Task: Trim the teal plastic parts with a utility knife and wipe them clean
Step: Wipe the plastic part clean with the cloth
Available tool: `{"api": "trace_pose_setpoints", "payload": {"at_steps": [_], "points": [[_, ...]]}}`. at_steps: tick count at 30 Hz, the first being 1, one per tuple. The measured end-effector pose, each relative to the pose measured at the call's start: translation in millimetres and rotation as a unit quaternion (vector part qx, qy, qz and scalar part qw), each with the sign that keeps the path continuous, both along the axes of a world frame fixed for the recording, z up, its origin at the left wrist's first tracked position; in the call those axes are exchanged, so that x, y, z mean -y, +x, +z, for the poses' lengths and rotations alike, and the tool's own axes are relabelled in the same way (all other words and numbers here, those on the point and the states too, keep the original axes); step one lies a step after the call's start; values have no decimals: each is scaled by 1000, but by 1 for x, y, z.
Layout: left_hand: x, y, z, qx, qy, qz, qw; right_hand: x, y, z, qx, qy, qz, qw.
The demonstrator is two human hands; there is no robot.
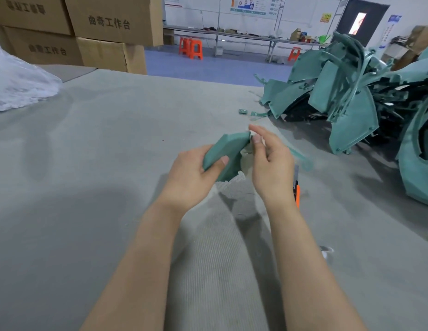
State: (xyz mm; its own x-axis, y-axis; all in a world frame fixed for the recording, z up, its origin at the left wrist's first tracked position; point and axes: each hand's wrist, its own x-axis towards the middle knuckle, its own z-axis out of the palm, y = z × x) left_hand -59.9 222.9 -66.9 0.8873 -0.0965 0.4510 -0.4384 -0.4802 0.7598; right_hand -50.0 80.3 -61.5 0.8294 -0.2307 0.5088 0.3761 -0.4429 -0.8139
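Teal plastic part (226,155) in curled grip of left hand (191,177); pale, half-hidden cloth (246,161) in pinch of right hand (270,163).

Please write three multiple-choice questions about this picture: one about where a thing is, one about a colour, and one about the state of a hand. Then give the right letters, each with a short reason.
1. Where is the utility knife?
A) inside a drawer
B) on the table, beside the wrist of the right hand
C) on a chair

2. What colour is the knife's handle?
A) orange
B) pink
C) purple

3. What is the left hand doing?
A) lying flat on the table
B) curled into an empty fist
C) gripping a teal part

Answers:
1 B: the knife lies on the grey surface next to the right wrist.
2 A: the handle shows bright orange.
3 C: the thumb and fingers wrap round the part.
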Motion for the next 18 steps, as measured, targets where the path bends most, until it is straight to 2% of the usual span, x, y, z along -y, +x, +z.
{"api": "trace_pose_setpoints", "payload": {"at_steps": [7, 15, 18], "points": [[-9, 0, 2, -9, -5, 30, 1000, -31, -11, -1, 36, 38, 84, 995], [-4, -4, 2, -2, 37, 32, 999, 5, 11, -13, -93, -10, -47, 995], [-6, -2, 3, 1, 23, 44, 999, 19, 15, -17, -103, -15, -95, 990]]}}
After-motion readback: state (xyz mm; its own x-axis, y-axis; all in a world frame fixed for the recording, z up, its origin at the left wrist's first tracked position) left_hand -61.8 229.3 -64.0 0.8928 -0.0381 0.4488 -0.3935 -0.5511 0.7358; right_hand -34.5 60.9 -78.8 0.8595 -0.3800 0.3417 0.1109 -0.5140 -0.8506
